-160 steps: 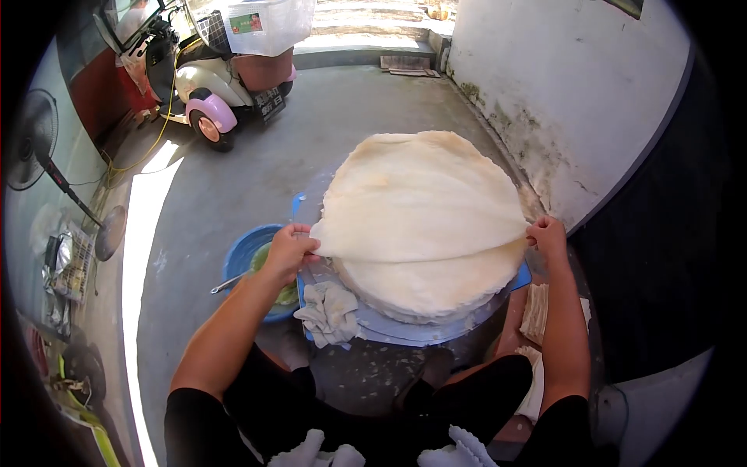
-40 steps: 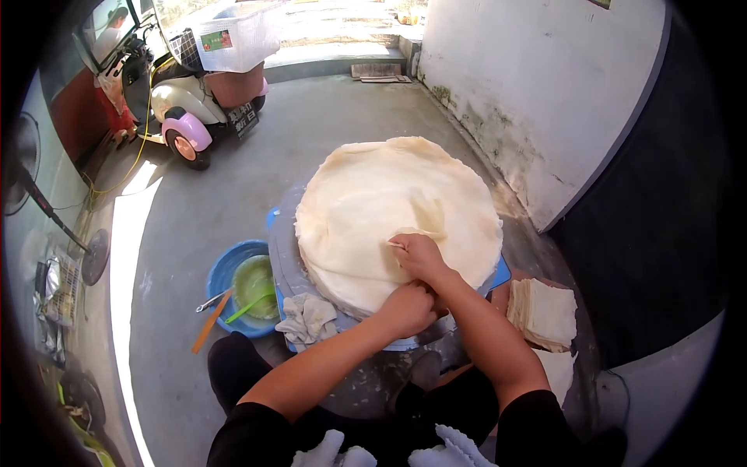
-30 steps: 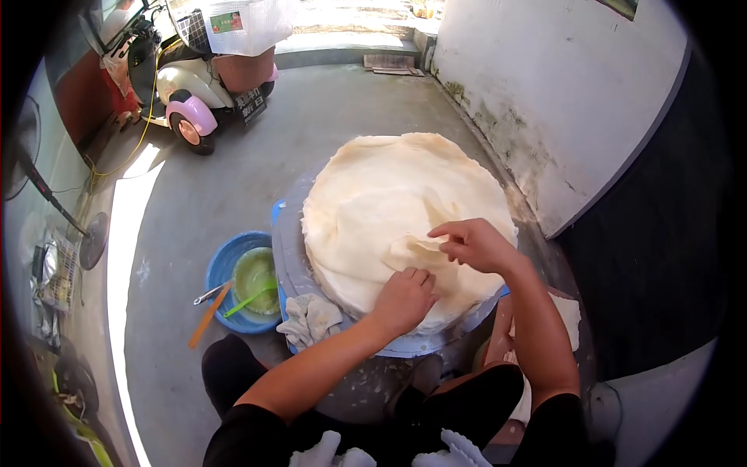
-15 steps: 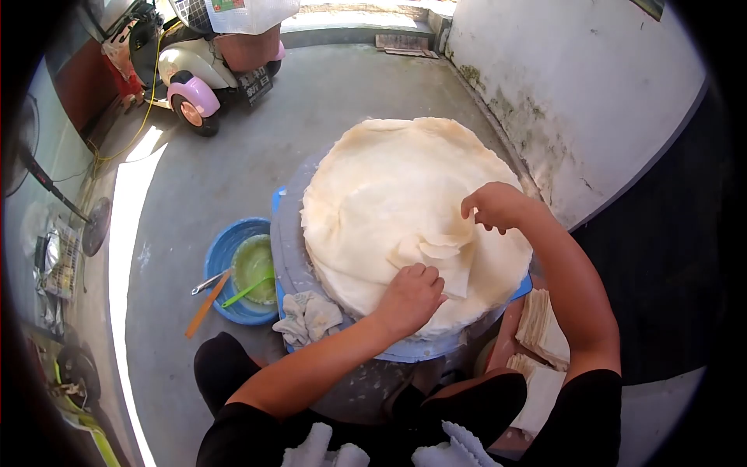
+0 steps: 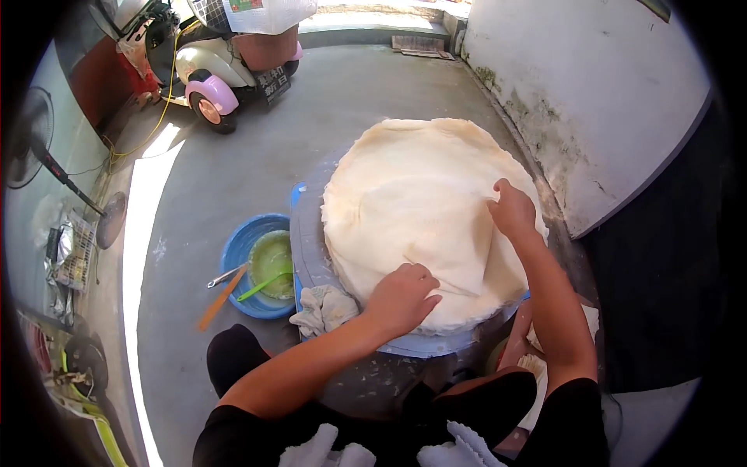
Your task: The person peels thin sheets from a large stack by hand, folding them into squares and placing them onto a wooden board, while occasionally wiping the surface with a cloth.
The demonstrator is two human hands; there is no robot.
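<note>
A broad round stack of thin, pale, dough-like sheets (image 5: 420, 194) rests on a round grey board (image 5: 310, 233). The top sheet bulges and has creases near its front, with a fold edge running down its right side. My left hand (image 5: 403, 300) lies palm down at the front of the stack, beside the creases, its fingers bent and its thumb apart. At the right side, my right hand (image 5: 515, 212) has its finger and thumb curled at the top sheet's edge; the exact contact is hard to see.
Left of the board stands a blue basin (image 5: 233, 257) containing a greenish bowl (image 5: 272, 253), a green spoon (image 5: 264, 288) and an orange-handled tool (image 5: 222, 300). A crumpled cloth (image 5: 323, 309) lies at the board's edge. Stacked pale sheets (image 5: 537, 381) are low right. A scooter (image 5: 226, 70) stands behind.
The crumpled folds between my hands have spread out, leaving the top sheet flatter. My right hand has turned, its fingers now pointing away from me. The whole view has shifted slightly.
</note>
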